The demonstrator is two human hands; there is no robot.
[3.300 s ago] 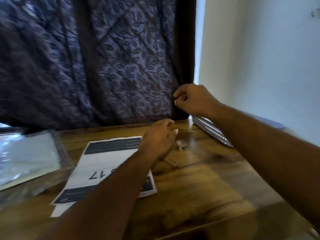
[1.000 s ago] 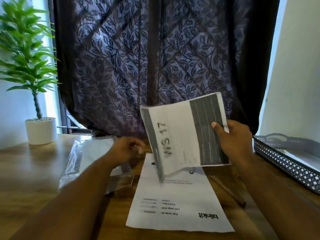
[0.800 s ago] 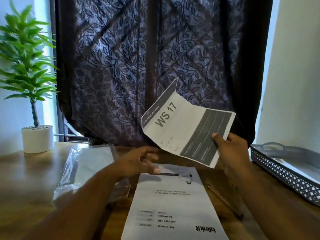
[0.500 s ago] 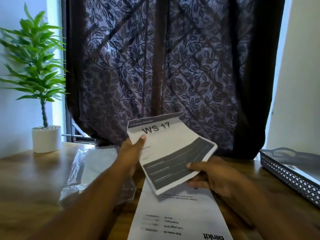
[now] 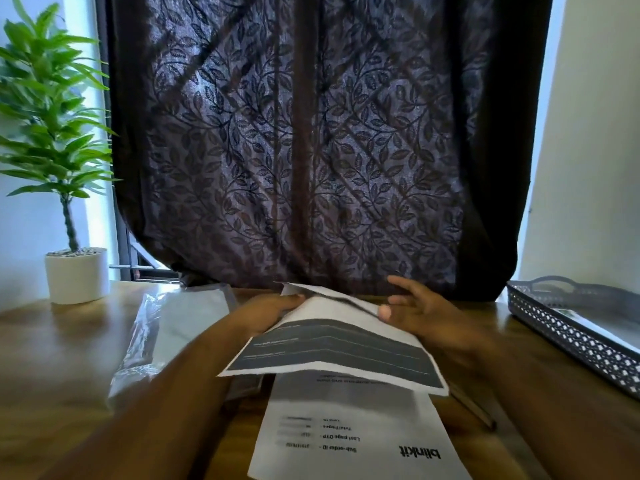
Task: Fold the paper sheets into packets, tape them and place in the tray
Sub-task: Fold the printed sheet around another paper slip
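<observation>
Folding has only just begun, judging by the scene: no finished packet is visible and no tape can be made out. Lowest centre of the frame, a flat sheet (image 5: 349,441) with printed lines lies on the tabletop (image 5: 62,344), unfolded, long axis running from the viewer away. Just above it, mid-frame, the held sheet (image 5: 332,351) hangs over the flat one, dark printed band facing up, long axis left to right across the frame, far edge curling up into a first bend. Left hand (image 5: 266,315) has its grip closed on the sheet's upper-left edge, thumb on top. Right hand (image 5: 426,315) is at the upper-right edge with fingers spread loose; whether its thumb pinches the paper I cannot tell. A thin dark stick, maybe a pencil (image 5: 471,407), lies lower right. A clear plastic sleeve (image 5: 173,327) with paper inside sits left of centre. Tray (image 5: 568,337) at the right edge, something pale lying flat in it, unclear what. Potted plant (image 5: 69,265) far left, curtain (image 5: 311,150) behind. Left to do: creasing, taping, placing in tray.
</observation>
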